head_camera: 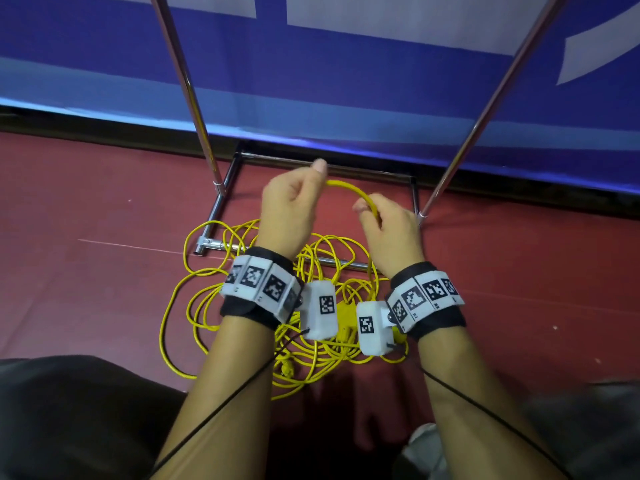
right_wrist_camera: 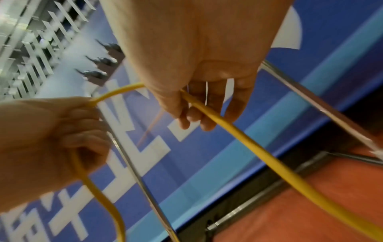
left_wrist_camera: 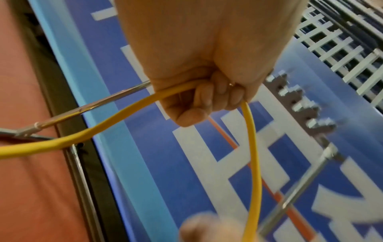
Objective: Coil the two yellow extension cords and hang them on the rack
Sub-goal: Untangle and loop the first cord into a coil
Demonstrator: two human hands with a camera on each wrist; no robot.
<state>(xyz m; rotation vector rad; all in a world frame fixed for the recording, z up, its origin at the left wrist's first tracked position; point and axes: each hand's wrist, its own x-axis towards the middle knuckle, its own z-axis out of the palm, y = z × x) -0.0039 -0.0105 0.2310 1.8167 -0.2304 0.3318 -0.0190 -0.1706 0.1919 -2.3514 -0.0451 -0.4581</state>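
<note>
A tangle of yellow extension cord (head_camera: 311, 348) lies on the red floor below my wrists, with a yellow plug block partly hidden behind the wrist cameras. My left hand (head_camera: 294, 199) is curled in a fist around a stretch of the cord (left_wrist_camera: 116, 121). A short arc of cord (head_camera: 349, 190) runs from it to my right hand (head_camera: 384, 226), which holds the cord (right_wrist_camera: 238, 140) between thumb and curled fingers. Both hands are raised above the pile, in front of the rack (head_camera: 194, 98). The rack's hooks (left_wrist_camera: 300, 106) show high up in the left wrist view.
The chrome rack has two slanting poles (head_camera: 498, 95) and a base frame (head_camera: 221, 242) on the floor, partly under the cords. A blue banner (head_camera: 346, 81) stands behind it. My dark-clothed knees are at the bottom corners.
</note>
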